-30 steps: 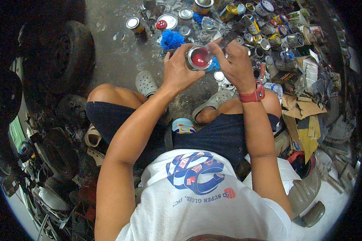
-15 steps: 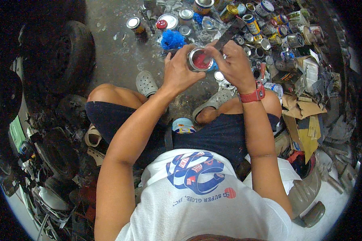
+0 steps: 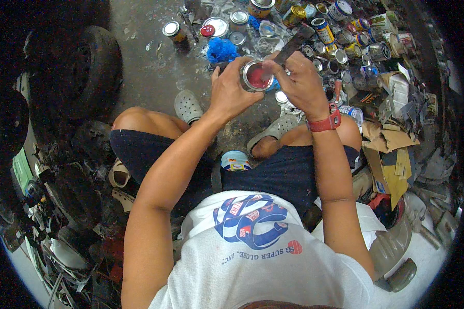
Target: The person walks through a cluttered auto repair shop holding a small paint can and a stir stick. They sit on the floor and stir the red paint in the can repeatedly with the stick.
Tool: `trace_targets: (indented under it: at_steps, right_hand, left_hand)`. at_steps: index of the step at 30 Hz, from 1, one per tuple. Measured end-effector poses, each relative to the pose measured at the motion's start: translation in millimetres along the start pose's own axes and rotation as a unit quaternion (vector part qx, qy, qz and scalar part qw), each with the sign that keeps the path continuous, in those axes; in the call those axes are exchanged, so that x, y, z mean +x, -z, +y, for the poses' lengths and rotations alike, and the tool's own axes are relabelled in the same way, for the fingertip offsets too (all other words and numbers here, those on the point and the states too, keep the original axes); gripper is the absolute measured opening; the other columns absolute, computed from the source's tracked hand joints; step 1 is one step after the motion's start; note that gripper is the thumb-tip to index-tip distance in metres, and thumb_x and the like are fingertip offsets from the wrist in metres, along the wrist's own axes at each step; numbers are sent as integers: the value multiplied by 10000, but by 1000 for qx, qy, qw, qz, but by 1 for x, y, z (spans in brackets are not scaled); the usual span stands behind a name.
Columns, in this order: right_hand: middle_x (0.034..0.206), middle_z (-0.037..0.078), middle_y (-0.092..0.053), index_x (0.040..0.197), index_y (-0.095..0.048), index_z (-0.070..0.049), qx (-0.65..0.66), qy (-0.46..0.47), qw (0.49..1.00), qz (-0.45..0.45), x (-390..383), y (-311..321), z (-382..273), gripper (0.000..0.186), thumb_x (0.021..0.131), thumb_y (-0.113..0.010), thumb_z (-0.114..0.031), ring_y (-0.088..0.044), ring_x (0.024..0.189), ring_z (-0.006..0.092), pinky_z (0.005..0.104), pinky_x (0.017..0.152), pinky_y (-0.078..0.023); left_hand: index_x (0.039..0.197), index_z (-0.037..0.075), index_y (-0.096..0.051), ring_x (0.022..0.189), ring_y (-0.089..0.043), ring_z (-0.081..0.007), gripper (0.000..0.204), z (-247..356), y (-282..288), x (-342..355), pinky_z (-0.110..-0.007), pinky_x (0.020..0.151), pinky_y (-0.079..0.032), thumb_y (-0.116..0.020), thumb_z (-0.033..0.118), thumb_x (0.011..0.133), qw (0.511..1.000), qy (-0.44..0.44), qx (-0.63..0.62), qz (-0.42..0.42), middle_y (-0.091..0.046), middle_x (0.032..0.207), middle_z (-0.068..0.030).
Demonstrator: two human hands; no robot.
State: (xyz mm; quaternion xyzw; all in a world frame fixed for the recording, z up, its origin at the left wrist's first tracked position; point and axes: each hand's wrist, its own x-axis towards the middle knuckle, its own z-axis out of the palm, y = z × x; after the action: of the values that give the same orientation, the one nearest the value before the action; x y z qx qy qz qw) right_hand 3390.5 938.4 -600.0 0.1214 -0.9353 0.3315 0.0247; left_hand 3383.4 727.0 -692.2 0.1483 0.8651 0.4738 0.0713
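Note:
My left hand (image 3: 228,90) is wrapped round a small open metal can (image 3: 245,77) with red paint (image 3: 254,78) inside. My right hand (image 3: 303,85), wearing a red watch (image 3: 325,122), grips a dark flat stick (image 3: 295,42) slanting over the can’s right rim; its pale lower end reaches into the paint and is partly blurred. A crumpled blue cloth or plastic (image 3: 220,50) lies just beyond my left hand, near a lidded can (image 3: 215,24) with a red patch on top.
Several paint cans (image 3: 325,32) crowd the floor ahead and right, near torn cardboard (image 3: 394,139). Tyres (image 3: 82,72) and dark clutter line the left. My bent legs and clog-shod feet (image 3: 188,108) surround a light-blue can (image 3: 235,160) below my hands.
My right hand has shifted slightly, moving the stick’s end within the can; the red paint looks more streaked. My left hand and the can stay nearly still.

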Motion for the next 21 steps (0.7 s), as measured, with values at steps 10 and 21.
trace_targets:
  at_steps: [10,21]
  right_hand:
    - [968,174,-770,1088,-837,-62,79,65,994,46,0,-11,14,247,1069,-772,-301,-722,965,398,461,836,-562]
    - [929,166,-773,1100,-846,-51,89,70,992,51,3,-6,2,224,1081,-745,-250,-746,926,390,469,841,-582]
  left_hand:
    - [1455,168,-612,1316,-705,-358,882,-2,-2,-1,-719,1250,-331,-983,361,679,1000,-3,2,7,-764,1352,-100]
    - [1455,161,-599,1311,-710,-363,888,0,-1,0,-731,1247,-330,-980,361,678,1000,9,6,3,-763,1346,-109]
